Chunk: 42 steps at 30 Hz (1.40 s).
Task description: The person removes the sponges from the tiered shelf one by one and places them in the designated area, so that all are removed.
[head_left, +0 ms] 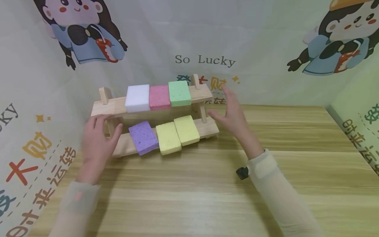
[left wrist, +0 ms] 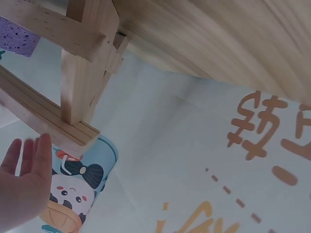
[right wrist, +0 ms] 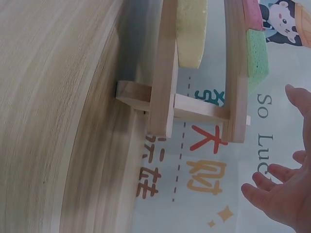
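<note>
A two-tier wooden rack stands at the back of the table. On its upper shelf sit a white sponge, a pink sponge and a green sponge side by side. The lower shelf bears a purple sponge, turned at an angle, and two yellow sponges. My left hand is at the rack's left end, fingertips right at the upper shelf's edge, thumb spread. Off the right end, my right hand has its fingers spread, with nothing held; a gap to the shelf shows in the right wrist view.
The wood-grain table spreads in front of the rack and to its right. Behind and along both sides hangs a printed cloth with cartoon figures and lettering. A small black object sits at the right sleeve cuff.
</note>
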Each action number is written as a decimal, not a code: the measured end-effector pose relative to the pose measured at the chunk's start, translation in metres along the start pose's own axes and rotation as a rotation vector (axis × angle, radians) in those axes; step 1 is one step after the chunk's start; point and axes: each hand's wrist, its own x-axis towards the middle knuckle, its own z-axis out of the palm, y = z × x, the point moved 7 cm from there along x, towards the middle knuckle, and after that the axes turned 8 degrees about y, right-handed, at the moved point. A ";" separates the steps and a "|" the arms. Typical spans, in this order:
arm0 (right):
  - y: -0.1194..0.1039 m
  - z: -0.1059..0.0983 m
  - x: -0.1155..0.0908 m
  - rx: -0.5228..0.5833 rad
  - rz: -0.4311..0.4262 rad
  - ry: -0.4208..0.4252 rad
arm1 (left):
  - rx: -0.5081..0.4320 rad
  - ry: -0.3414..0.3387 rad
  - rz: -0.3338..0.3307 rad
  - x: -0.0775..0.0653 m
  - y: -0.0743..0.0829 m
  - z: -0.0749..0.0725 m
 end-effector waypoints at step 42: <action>-0.025 0.042 0.009 0.289 0.096 0.008 | -0.115 -0.377 -0.365 -0.031 -0.086 0.004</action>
